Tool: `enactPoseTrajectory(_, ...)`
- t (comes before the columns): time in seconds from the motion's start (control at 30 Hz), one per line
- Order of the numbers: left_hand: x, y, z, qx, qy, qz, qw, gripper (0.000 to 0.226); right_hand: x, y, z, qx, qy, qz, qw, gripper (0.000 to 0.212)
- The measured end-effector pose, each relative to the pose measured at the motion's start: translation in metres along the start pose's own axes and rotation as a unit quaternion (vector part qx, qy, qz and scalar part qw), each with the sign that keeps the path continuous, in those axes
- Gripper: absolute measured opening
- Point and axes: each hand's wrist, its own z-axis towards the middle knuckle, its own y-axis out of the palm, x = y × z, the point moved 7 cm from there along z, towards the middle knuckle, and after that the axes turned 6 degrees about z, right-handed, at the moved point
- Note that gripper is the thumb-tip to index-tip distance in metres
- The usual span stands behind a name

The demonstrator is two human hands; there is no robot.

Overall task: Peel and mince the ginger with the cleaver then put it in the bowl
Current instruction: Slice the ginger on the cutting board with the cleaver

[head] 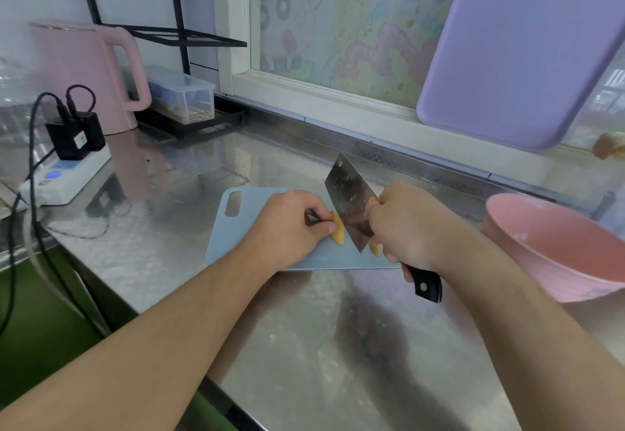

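From the head camera, the left hand (291,227) curled over a yellow piece of ginger (338,233), thumb and fingertips pinching it down onto the pale blue cutting board (263,248). Just to the right of that hand, the cleaver (350,200) stood blade-down on the board, its flat face turned toward the camera and flecked with bits, its edge touching the ginger. The right hand (406,224) wrapped tightly round the cleaver's dark riveted handle, whose end stuck out below the hand. A smaller cut piece of ginger (374,248) lay on the board just under the right hand, on the far side of the blade from the pinched piece. Well to the right of the right hand sat the pink bowl (554,248) on the steel counter (304,346). Far to the left of the left hand stood a pink electric kettle (91,75) and a white power strip (67,176) with black plugs. Above the right hand, a lilac cutting board (521,51) leaned at the window.
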Motion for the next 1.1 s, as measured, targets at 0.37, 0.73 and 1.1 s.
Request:
enactPoseTrajectory(0.37,0.001,-0.001,-0.001,0.003,0.005,0.003,1.000,0.006,-0.001,0.003,0.002,-0.004,-0.002,-0.030,1.000,0.022)
enactPoseTrajectory(0.73,0.000,0.000,0.000,0.006,-0.002,0.006,1.000,0.007,-0.012,0.013,-0.001,-0.011,-0.004,-0.071,0.997,0.034)
enactPoseTrajectory(1.1,0.000,0.000,0.000,0.009,0.005,0.007,1.000,0.007,0.013,-0.008,0.000,-0.004,0.032,0.025,0.999,0.032)
